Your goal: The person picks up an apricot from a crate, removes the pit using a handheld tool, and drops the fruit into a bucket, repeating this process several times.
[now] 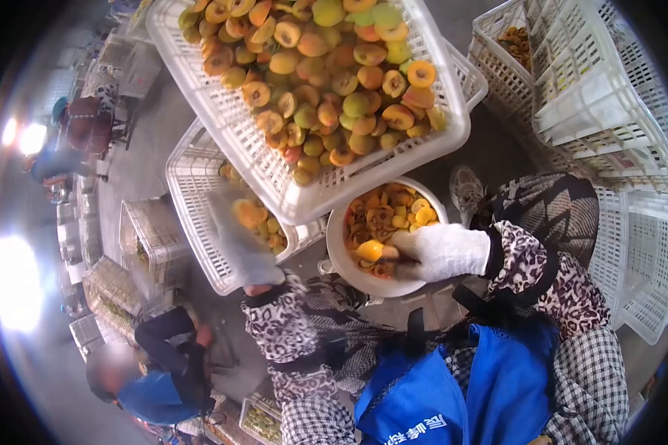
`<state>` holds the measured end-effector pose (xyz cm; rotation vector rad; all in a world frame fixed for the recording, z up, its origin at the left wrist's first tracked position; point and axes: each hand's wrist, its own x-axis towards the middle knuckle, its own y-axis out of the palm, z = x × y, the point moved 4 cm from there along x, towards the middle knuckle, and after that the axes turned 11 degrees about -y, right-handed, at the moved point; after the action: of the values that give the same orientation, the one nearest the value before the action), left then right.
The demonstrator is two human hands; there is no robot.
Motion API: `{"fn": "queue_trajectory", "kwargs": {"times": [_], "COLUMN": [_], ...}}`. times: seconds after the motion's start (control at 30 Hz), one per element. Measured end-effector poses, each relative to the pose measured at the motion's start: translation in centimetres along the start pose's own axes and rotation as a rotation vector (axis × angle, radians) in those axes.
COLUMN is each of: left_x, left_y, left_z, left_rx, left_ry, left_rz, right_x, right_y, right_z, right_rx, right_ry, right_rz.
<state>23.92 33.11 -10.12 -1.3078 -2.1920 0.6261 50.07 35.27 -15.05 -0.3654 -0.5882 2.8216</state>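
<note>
My right hand (441, 252), in a white glove with stained fingertips, is over the rim of a round white bucket (337, 248). Its fingers are closed at a smooth orange-yellow piece (370, 250); I cannot tell what it is. Cut apricot pieces (404, 202) lie in the bucket below. My left hand (237, 241), also gloved in white, is smeared by motion above a lower white crate (189, 174) with apricots in it. Over that crate sits a large white crate (263, 174) heaped with apricot halves (326, 81).
Stacked white crates (586, 89) stand at the right, one with dark orange pieces (513, 44). A shoe (467, 191) is beside the bucket. At the left, a person in blue (159, 389) sits near more crates (152, 237); other people (82, 137) are farther back.
</note>
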Motion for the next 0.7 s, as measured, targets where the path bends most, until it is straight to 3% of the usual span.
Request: {"fn": "queue_trajectory", "kwargs": {"times": [0.07, 0.1, 0.17, 0.23, 0.3, 0.37, 0.5, 0.57, 0.6, 0.63, 0.7], "left_x": [1.9, 2.8, 4.5, 5.1, 7.2, 7.5, 7.9, 8.1, 8.0, 7.8, 7.1], "left_y": [-1.1, -0.2, 2.7, 8.5, 13.5, 16.8, 18.3, 16.5, 16.1, 15.7, 15.9], "left_z": [-0.1, 0.5, 0.5, -2.4, -3.1, -4.5, -3.2, -0.3, 0.7, 1.0, -0.6], "left_rx": [-0.162, -0.168, 0.067, -0.032, 0.361, 0.679, 0.686, -0.001, -0.093, -0.084, 0.274], "left_ry": [-0.48, -0.463, 0.049, -0.18, 0.183, 0.028, -0.093, -0.226, -0.404, -0.404, 0.017], "left_rz": [-0.677, -0.665, -0.407, -0.03, 0.031, 0.023, 0.077, 0.131, 0.14, 0.134, 0.052], "right_x": [-1.7, -3.3, -4.2, -4.2, -3.8, -4.1, -3.8, -3.5, -3.1, -2.7, -2.5], "right_y": [3.6, 1.1, 0.8, -1.1, 0.2, -1.8, -1.7, -2.4, -2.6, -2.4, -3.2], "right_z": [-6.6, -4.5, -5.2, -4.8, -7.7, -4.2, -3.5, -2.6, -2.3, -2.1, -1.5], "right_rx": [-0.707, -0.683, -0.676, -0.606, -0.424, -0.369, -0.25, -0.22, -0.187, -0.183, -0.162], "right_ry": [0.12, 0.033, 0.213, 0.342, 0.533, 0.289, 0.121, 0.185, 0.242, 0.231, 0.154], "right_rz": [-0.107, -0.189, -0.078, 0.036, 0.248, 0.036, -0.235, -0.255, -0.28, -0.28, -0.502]}}
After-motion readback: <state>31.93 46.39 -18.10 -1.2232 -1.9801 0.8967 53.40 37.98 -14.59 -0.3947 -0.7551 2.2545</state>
